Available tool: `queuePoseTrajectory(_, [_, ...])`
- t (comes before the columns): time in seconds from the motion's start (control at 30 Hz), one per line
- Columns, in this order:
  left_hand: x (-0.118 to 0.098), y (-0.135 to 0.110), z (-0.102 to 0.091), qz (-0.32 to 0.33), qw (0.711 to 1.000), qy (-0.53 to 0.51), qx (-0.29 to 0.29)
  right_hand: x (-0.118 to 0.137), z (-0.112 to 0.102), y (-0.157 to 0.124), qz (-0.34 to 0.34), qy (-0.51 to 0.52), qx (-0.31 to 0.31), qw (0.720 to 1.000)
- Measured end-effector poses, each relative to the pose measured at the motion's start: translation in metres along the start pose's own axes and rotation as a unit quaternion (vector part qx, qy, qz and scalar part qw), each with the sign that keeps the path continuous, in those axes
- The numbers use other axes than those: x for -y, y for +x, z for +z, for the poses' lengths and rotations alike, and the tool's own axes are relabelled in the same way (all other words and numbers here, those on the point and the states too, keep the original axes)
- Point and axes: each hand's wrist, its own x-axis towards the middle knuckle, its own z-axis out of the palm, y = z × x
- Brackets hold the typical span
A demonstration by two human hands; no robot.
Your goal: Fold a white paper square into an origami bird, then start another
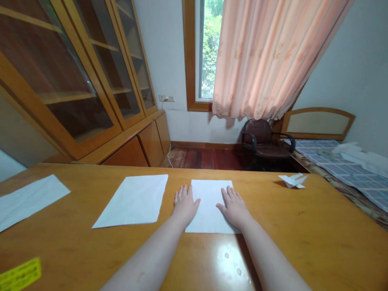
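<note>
One sheet of white paper [209, 208] lies just below mid-frame, long axis apparently running up the frame, left edge under the left hand [185, 206], right edge under the right hand [235, 207], both palm-down, fingers slightly spread, grasping nothing.

Daylight from the window [209, 50], lighting fairly bright, slightly cool. Greenery outside near blown out, curtain [257, 52] glowing. Strong glare patch on tabletop [321, 238], bottom center; dark strip beside right forearm [269, 254]. Center sheet [209, 206] bright, little surface detail. Small soft shadow left of folded paper [291, 181]. Cabinet [104, 52] interior dim. Wide-angle stretch: cabinet and bed [348, 161] slant at edges. Yellow label [21, 275] blurry, print unreadable.
</note>
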Motion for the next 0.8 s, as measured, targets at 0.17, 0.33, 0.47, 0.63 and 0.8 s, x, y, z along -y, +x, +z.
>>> queuePoseTrajectory(0.17, [-0.002,0.000,0.000,-0.020,1.000,-0.004,-0.009,0.000,0.000,0.000,-0.006,-0.008,-0.002,1.000])
queuePoseTrajectory(0.33, [-0.009,-0.010,-0.007,0.120,0.993,-0.003,0.004,-0.001,0.004,0.001,-0.011,-0.013,-0.012,1.000])
queuePoseTrajectory(0.47, [-0.011,-0.016,-0.010,0.213,0.976,-0.013,0.051,-0.001,0.004,0.001,-0.018,-0.012,-0.014,1.000])
queuePoseTrajectory(0.63, [-0.007,-0.014,-0.003,0.223,0.972,-0.014,0.067,-0.001,0.003,0.000,-0.018,-0.012,-0.017,1.000])
queuePoseTrajectory(0.8, [-0.007,-0.013,0.001,0.221,0.973,-0.009,0.061,-0.003,0.007,0.002,-0.022,-0.013,-0.029,0.999])
